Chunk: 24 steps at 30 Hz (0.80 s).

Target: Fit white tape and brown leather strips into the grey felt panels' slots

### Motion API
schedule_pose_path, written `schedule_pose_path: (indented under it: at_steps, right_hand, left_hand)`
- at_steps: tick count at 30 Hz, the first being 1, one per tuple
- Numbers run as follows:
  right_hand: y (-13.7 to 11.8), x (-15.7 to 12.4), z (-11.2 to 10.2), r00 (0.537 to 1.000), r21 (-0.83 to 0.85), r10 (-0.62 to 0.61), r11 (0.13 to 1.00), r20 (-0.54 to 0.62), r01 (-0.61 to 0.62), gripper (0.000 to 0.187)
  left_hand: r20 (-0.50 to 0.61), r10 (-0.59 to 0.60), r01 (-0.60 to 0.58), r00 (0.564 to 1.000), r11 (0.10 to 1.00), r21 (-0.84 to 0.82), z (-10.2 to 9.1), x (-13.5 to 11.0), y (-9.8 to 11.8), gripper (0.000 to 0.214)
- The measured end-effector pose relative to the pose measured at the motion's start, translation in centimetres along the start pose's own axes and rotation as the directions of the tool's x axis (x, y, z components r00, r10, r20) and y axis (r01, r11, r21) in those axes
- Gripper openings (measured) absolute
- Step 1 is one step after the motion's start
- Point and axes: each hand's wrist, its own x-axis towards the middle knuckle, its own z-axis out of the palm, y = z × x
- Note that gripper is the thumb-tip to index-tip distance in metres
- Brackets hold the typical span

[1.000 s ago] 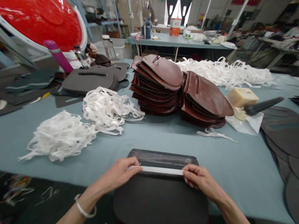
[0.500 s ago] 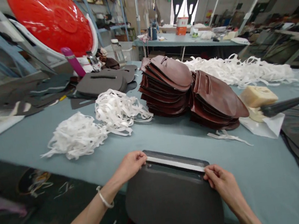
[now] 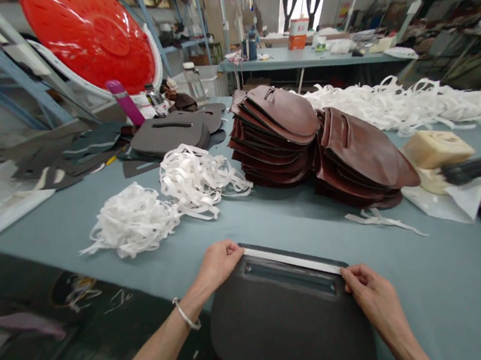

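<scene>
A dark grey, round-cornered panel [image 3: 291, 330] lies at the near table edge, partly over my lap, with a long narrow slot [image 3: 291, 279] near its far side. Stretched along the far edge, just beyond the slot, is a white strip [image 3: 293, 260]. My left hand [image 3: 222, 262] pinches the strip's left end at the panel's far left corner. At the other end, my right hand [image 3: 370, 290] has thumb and fingers closed on the strip near the far right corner. Whether the strip touches the panel along its whole length, I cannot tell.
Two heaps of white strips [image 3: 133, 220] lie left of centre. Stacked brown panels [image 3: 277, 119] stand beyond my hands. To the right are a yellowish block [image 3: 435, 148] and a black-handled brush [image 3: 478, 167] on white paper. More grey panels [image 3: 167, 133] lie at the back left.
The white strip has shifted away from the slot toward the panel's far edge, with both hands still on its ends. More of the slot shows now. The whole view has swung slightly left.
</scene>
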Motion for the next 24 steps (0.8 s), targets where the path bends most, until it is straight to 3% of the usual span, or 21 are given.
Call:
schedule_pose_path:
  at_steps: [8, 11, 14, 16, 19, 21, 24]
  right_hand:
    - [0.2, 0.5, 0.0, 0.999, 0.008, 0.025, 1.0, 0.019, -0.025, 0.036]
    - [0.0, 0.5, 0.0, 1.0, -0.007, 0.014, 1.0, 0.007, -0.013, 0.033]
    - [-0.2, 0.5, 0.0, 1.0, -0.039, 0.022, 0.999, -0.018, -0.023, 0.029]
    - [-0.3, 0.5, 0.0, 0.998, -0.064, 0.042, 0.997, -0.041, -0.045, 0.027]
    - [-0.5, 0.5, 0.0, 0.996, -0.105, 0.065, 0.992, -0.068, -0.072, 0.024]
    - [-0.8, 0.4, 0.0, 0.993, -0.137, 0.074, 0.987, -0.086, -0.086, 0.022]
    - [-1.1, 0.4, 0.1, 0.99, -0.183, 0.081, 0.978, -0.113, -0.101, 0.02]
  left_hand:
    - [0.02, -0.021, 0.02, 1.0, 0.999, 0.045, 0.0, -0.1, 0.3, 0.03]
    - [0.025, -0.015, 0.011, 1.0, 0.991, 0.134, 0.2, -0.4, 0.6, 0.031]
    - [-0.066, 0.067, -0.048, 0.996, 0.966, 0.252, 0.7, -0.7, 0.6, 0.029]
    - [-0.137, 0.214, -0.163, 0.967, 0.937, 0.31, 1.4, -1.1, 0.5, 0.025]
    - [-0.175, 0.454, -0.33, 0.874, 0.818, 0.47, 2.4, -2.2, 0.5, 0.019]
    - [-0.151, 0.544, -0.361, 0.825, 0.713, 0.601, 2.8, -3.1, 0.6, 0.022]
    - [-0.043, 0.597, -0.38, 0.801, 0.563, 0.734, 3.1, -4.6, 0.7, 0.038]
